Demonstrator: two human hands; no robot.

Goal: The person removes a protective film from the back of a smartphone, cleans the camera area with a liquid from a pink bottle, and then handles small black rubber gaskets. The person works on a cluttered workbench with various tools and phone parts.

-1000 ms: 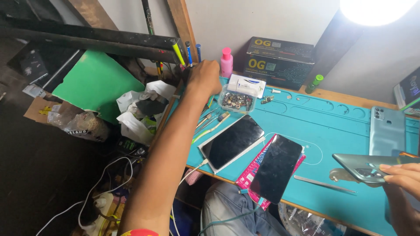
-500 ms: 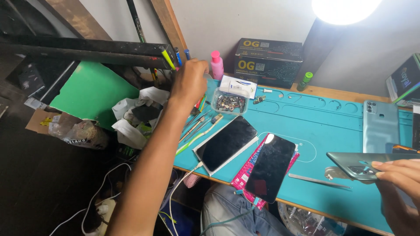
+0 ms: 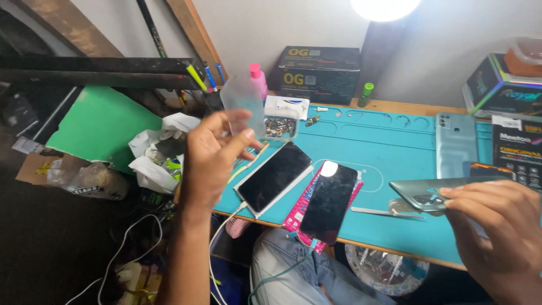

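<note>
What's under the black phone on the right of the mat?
A pink printed card or packet lies under the black phone, its edges sticking out on both sides, on the teal mat. The phone covers the card's middle.

A thin, clear plastic sheet is pinched in the left hand. Glossy black glass is shown by two phones, laid on a matt teal rubber-like mat. A smooth, satin grey phone back is gripped by the right hand. Crumpled white paper is seen beside bare wood.
</note>
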